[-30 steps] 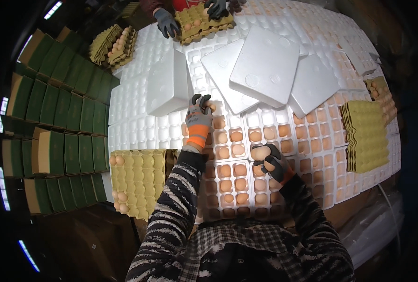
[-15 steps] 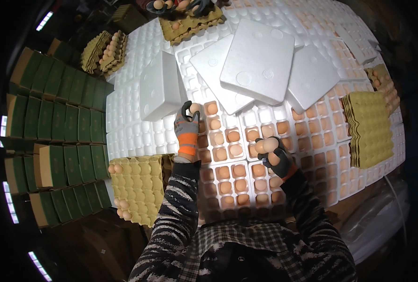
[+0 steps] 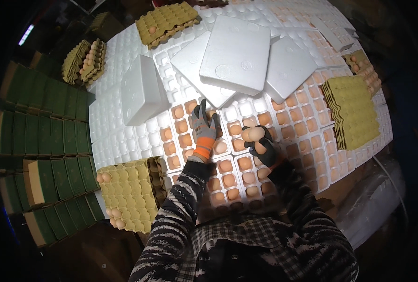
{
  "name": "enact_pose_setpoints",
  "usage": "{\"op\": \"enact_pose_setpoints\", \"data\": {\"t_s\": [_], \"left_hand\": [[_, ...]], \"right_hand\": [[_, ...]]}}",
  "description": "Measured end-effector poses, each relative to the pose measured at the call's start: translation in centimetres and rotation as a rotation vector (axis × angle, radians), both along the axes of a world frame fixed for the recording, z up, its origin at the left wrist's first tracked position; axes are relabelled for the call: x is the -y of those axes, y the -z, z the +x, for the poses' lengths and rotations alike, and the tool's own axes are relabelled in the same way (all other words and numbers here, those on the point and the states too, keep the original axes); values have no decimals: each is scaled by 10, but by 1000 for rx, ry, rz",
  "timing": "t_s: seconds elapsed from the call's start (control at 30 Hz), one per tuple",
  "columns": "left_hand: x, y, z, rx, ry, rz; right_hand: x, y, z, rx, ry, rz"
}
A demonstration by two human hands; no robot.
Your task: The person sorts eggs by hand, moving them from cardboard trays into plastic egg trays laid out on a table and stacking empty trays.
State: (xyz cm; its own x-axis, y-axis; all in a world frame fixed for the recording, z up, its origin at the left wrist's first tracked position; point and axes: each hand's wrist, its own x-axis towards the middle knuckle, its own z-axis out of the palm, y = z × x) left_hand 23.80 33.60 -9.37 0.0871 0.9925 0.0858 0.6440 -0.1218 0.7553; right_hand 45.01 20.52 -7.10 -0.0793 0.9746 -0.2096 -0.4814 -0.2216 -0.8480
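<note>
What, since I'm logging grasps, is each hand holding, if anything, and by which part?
The right hand holds several eggs by their rounded sides. Whether the left hand grips the egg beside it cannot be told.

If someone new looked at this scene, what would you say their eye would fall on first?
Probably the bright white foam slabs lying askew at upper middle, on white trays. Next, perhaps the gloved hands at centre: the right hand holds several eggs, the left hand is over a tray. Dark green boxes stand stacked at left.
</note>
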Motion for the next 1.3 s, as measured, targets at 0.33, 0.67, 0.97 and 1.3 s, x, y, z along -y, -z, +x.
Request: {"op": "enact_pose_setpoints", "data": {"t_s": [0.33, 0.67, 0.97, 1.3], "left_hand": [[81, -70, 22, 794, 380, -681], [84, -79, 59, 797, 343, -395], [89, -58, 106, 526, 425, 37], [82, -33, 59, -448, 765, 211]], "right_hand": [[-9, -43, 9, 1033, 252, 576], [4, -29, 36, 764, 174, 404], [-10, -38, 75, 752, 225, 330], [-121, -117, 355, 1383, 608, 77]]}}
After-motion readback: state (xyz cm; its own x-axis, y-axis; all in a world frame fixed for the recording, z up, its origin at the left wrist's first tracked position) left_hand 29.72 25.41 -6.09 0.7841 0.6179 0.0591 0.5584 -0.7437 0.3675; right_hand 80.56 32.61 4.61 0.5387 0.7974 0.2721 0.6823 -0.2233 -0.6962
